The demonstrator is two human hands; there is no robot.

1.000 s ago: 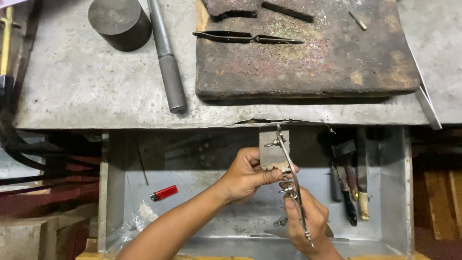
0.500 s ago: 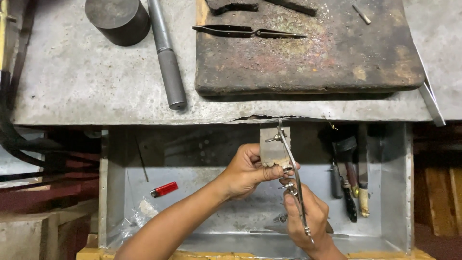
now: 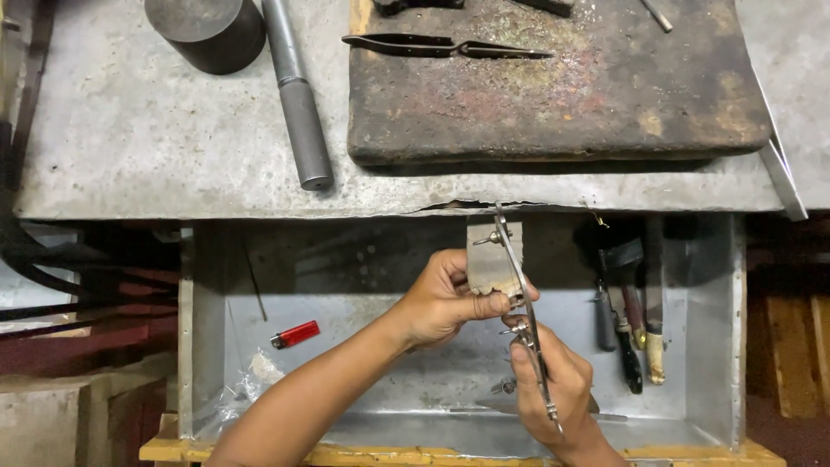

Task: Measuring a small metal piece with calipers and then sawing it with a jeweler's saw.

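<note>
Little had shifted since a second before: both hands stayed at the wooden peg [image 3: 488,255] under the bench edge. The left hand [image 3: 445,298] was curled closed, thumb pressed on the peg. The right hand [image 3: 553,385] was wrapped shut around the saw frame [image 3: 525,316], over the metal tray [image 3: 718,346], well apart from the red lighter [image 3: 295,335].
</note>
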